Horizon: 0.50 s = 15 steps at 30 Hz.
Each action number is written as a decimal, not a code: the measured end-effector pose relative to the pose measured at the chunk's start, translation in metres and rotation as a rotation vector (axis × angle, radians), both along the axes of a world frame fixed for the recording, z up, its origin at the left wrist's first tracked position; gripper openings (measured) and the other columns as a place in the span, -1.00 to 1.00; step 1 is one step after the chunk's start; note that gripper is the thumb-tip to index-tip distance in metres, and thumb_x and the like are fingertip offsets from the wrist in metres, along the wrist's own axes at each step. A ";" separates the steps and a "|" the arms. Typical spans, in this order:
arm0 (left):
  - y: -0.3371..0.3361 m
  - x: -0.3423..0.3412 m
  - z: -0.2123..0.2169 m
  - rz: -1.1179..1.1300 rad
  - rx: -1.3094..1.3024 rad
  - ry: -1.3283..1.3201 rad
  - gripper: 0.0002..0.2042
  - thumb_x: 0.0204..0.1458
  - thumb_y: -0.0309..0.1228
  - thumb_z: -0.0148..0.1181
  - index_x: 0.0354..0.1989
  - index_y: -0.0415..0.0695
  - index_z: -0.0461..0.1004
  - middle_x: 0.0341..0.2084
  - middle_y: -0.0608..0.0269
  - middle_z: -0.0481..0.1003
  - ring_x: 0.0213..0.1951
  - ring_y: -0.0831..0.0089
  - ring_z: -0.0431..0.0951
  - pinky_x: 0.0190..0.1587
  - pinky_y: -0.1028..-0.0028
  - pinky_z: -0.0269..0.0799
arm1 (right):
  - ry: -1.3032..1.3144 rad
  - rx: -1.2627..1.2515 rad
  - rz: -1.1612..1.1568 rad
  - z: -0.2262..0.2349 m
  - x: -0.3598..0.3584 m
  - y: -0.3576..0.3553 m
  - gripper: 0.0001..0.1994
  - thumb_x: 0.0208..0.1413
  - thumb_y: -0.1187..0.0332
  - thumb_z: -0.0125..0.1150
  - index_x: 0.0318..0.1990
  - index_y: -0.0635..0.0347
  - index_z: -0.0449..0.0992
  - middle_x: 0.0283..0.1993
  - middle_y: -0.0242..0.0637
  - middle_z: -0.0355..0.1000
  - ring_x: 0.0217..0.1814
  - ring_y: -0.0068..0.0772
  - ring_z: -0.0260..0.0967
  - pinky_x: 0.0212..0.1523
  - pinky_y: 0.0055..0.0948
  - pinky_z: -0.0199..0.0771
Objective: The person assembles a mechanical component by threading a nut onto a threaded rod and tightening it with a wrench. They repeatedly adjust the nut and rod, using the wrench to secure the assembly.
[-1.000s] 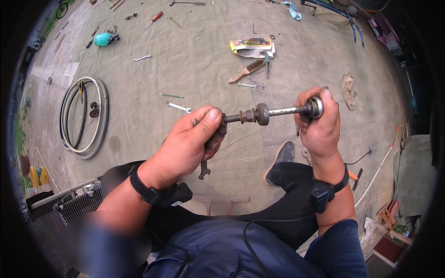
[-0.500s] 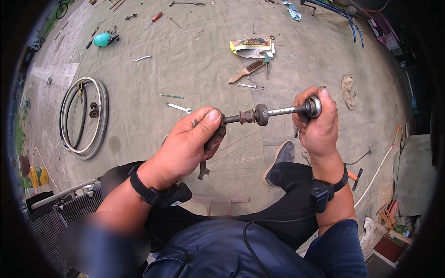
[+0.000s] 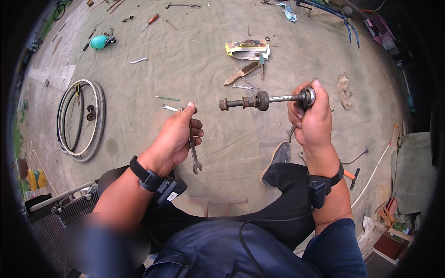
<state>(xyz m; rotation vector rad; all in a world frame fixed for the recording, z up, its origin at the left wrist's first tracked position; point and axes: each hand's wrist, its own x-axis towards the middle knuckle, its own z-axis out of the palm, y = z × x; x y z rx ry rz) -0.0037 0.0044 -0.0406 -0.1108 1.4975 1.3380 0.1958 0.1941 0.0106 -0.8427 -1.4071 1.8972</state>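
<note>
My right hand (image 3: 313,118) is closed around the right end of a bicycle wheel axle (image 3: 282,98), which lies nearly level in the air. Its free left end shows a threaded part with rusty nuts (image 3: 249,101) and a dark round cone (image 3: 263,100). A silver ring-like piece sits at the gripped end. Below those fingers a dark tool, seemingly a wrench (image 3: 291,133), sticks out; most of it is hidden. My left hand (image 3: 174,135) is closed on an open-ended wrench (image 3: 193,153), jaw pointing down, apart from the axle.
Wheel rims and tyres (image 3: 98,139) lie on the left. Ahead on the ground cloth are a wire brush (image 3: 241,74), small wrenches (image 3: 242,87), a screwdriver (image 3: 152,20) and a teal canister (image 3: 98,42). A blue bicycle frame (image 3: 331,13) is far right; an orange-handled tool (image 3: 350,175) lies nearer.
My left hand has let go of the axle's left end and moved left and down with the wrench, uncovering the end nut. The axle stays in my right hand.
</note>
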 end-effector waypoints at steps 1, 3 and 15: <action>-0.003 0.006 -0.004 -0.086 -0.047 -0.034 -0.57 0.39 -0.01 -0.04 0.06 -0.18 0.32 -0.40 0.26 0.40 -0.42 0.45 0.43 -0.36 0.41 0.34 | 0.000 -0.002 -0.005 0.000 0.000 0.000 -0.54 0.46 0.00 -0.24 -0.34 0.17 0.37 -0.70 -0.44 0.08 -0.72 -0.62 -0.12 -0.68 -0.53 -0.07; -0.004 0.019 0.000 -0.178 -0.015 -0.089 -0.58 0.41 -0.02 -0.08 0.04 -0.19 0.37 -0.35 0.23 0.43 -0.37 0.43 0.45 -0.32 0.41 0.35 | -0.004 -0.001 -0.018 0.001 0.001 0.001 -0.55 0.45 0.01 -0.23 -0.36 0.16 0.37 -0.69 -0.45 0.10 -0.71 -0.63 -0.09 -0.67 -0.53 -0.08; -0.004 0.021 0.010 -0.233 0.164 0.043 -0.71 0.38 -0.33 0.01 0.10 -0.29 0.41 -0.26 0.28 0.45 -0.25 0.49 0.44 -0.20 0.45 0.38 | -0.086 0.081 -0.102 0.003 0.006 0.007 -0.51 0.40 -0.03 -0.19 -0.41 0.18 0.39 -0.65 -0.46 0.17 -0.67 -0.65 0.00 -0.62 -0.53 -0.06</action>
